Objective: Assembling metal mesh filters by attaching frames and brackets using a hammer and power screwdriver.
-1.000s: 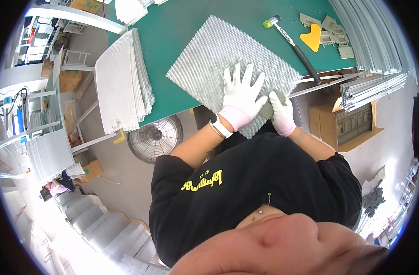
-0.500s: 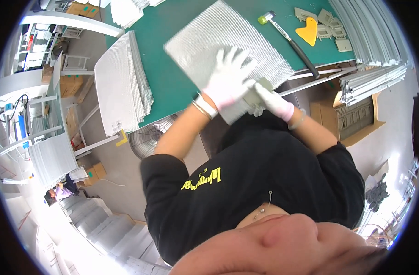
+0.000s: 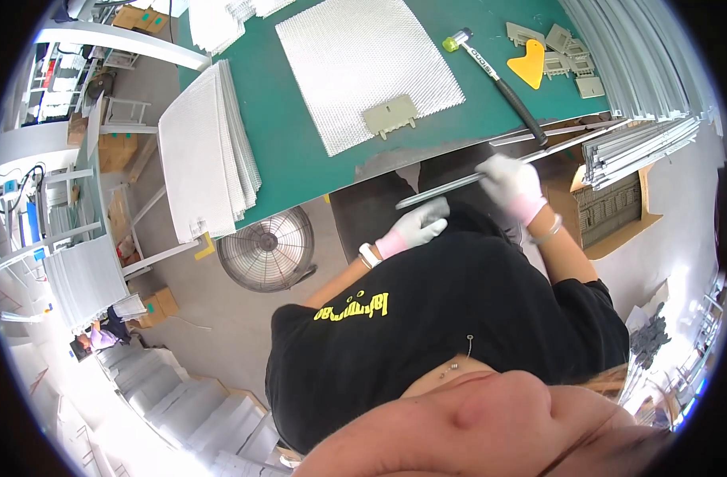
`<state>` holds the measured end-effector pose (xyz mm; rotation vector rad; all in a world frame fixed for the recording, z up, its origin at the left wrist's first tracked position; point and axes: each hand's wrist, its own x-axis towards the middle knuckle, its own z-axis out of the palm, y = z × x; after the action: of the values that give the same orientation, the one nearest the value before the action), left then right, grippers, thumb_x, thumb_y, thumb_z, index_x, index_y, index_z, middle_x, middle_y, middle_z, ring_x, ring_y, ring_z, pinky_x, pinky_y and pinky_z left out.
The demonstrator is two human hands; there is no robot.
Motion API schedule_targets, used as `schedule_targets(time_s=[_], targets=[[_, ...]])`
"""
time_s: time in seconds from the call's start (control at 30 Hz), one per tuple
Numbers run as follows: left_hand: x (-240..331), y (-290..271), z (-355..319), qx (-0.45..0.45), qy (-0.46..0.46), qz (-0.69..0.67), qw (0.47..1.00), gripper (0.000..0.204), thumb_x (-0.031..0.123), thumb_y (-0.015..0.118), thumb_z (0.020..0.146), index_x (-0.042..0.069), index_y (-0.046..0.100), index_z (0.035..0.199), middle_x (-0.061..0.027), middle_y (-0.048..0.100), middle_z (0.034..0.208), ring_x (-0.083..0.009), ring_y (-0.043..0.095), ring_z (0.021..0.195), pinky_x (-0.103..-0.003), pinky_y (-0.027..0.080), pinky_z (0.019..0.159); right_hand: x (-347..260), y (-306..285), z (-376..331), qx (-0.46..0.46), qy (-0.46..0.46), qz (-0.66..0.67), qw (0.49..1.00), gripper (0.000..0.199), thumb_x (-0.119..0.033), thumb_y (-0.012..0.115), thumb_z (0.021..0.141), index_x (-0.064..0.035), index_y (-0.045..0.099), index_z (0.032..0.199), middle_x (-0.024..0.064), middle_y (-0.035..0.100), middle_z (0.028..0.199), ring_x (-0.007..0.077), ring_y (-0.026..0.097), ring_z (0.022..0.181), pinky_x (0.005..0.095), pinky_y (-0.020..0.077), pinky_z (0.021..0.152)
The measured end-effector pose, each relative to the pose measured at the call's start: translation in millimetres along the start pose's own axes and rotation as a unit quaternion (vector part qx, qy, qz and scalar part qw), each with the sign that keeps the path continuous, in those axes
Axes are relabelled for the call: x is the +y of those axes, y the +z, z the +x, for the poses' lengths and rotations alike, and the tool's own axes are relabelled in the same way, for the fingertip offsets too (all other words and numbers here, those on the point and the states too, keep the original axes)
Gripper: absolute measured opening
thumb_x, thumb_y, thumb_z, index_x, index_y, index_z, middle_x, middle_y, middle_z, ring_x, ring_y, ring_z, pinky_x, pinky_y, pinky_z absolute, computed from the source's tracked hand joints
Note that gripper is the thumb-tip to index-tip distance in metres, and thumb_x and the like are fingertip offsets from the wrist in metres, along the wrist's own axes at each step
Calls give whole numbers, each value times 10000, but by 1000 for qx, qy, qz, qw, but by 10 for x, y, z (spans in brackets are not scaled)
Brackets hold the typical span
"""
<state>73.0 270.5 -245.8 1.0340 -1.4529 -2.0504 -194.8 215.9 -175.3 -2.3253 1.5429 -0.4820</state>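
Note:
My right hand (image 3: 511, 187), in a white glove with a pink cuff, is closed round a long thin grey metal strip (image 3: 447, 189). The strip slants over the bench's front edge, its left end free in front of me. My gloved left hand (image 3: 417, 224) hovers just below that end, close to my black shirt, fingers stretched and thumb apart; its fingertips are blurred. On the green bench lies a silvery mesh sheet (image 3: 363, 63), with a grey-beige plastic corner piece (image 3: 391, 116) at its near edge.
A mallet (image 3: 499, 83) and a yellow scraper (image 3: 527, 65) lie right of the mesh, beside several plastic pieces (image 3: 566, 60). Mesh sheets (image 3: 208, 151) are stacked at the left. Metal strips (image 3: 638, 147) are piled at the right, above an open carton (image 3: 614, 215). A floor fan (image 3: 266, 248) stands below.
Both hands have left the mesh sheet and the plastic piece, which now lie on the bench. My left hand came down toward my body; my right hand took hold of a metal strip.

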Motion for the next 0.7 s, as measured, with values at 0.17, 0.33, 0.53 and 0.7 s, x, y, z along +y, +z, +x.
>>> schedule_targets(time_s=[0.17,0.33,0.53,0.7], targets=[[430,-111,-145,250,202,-147,935,755,640,416,989,-6,515,1367,-157,622,1320,-256,576,1254,-378,436,1056,-681,134,-44,-84,-206,209,952,212,-206,664,879,-91,702,1053,94,703,1010,250,695,843,319,568,743],[1359,-978,-1005,568,393,-14,723,638,635,310,1031,127,450,670,-16,500,617,-164,501,575,-372,498,731,23,-39,-137,156,263,887,346,490,-423,532,1004,46,601,1127,137,659,1077,245,628,1003,382,506,943],[1623,-1317,-1678,433,380,66,814,695,648,276,1030,120,411,599,-8,344,466,-187,403,445,-409,450,552,752,-1193,-680,481,264,662,511,294,-303,519,970,-16,574,999,128,581,1010,261,548,985,457,447,943],[1249,-921,-951,279,333,65,899,673,592,408,1023,32,505,662,-42,464,579,-224,550,622,-372,472,623,496,-2170,-633,558,15,698,448,167,-177,535,918,-43,513,820,93,539,836,219,519,862,403,421,858]])
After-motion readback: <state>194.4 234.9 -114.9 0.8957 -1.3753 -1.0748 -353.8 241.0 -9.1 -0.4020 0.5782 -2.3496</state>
